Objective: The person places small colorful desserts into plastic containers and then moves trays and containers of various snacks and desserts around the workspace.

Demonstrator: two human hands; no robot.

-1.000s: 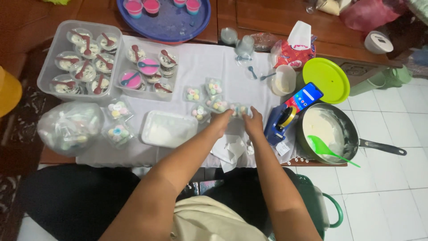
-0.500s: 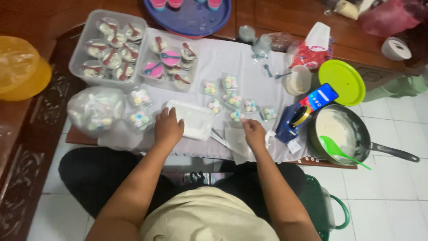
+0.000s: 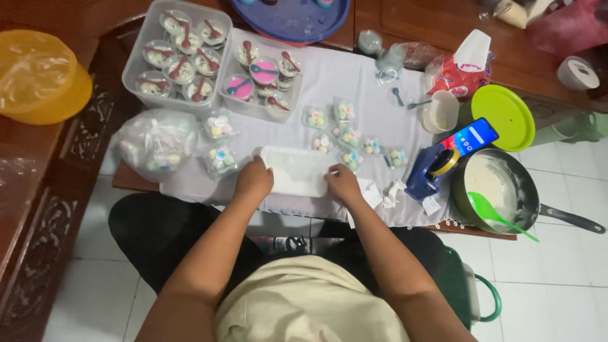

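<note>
A shallow clear plastic tray (image 3: 297, 170) lies on the white cloth (image 3: 373, 107) right in front of me. My left hand (image 3: 254, 180) grips its left end and my right hand (image 3: 343, 184) grips its right end. Just beyond the tray, several small clear packets of pastel candies (image 3: 345, 136) are scattered on the cloth. Two more packets (image 3: 220, 142) lie left of the tray, beside a big clear bag (image 3: 156, 142) of the same sweets.
Two clear tubs of dessert cups with spoons (image 3: 212, 60) stand at the back left, a blue tray (image 3: 297, 16) behind them. To the right are a blue tape dispenser (image 3: 430, 174), a phone (image 3: 472, 136), a pan with a green spatula (image 3: 500, 196), a green lid (image 3: 503, 117).
Both hands left the candy packets at the right and came to the clear tray. The tray has been pulled right, in front of me, with one hand at each end.
</note>
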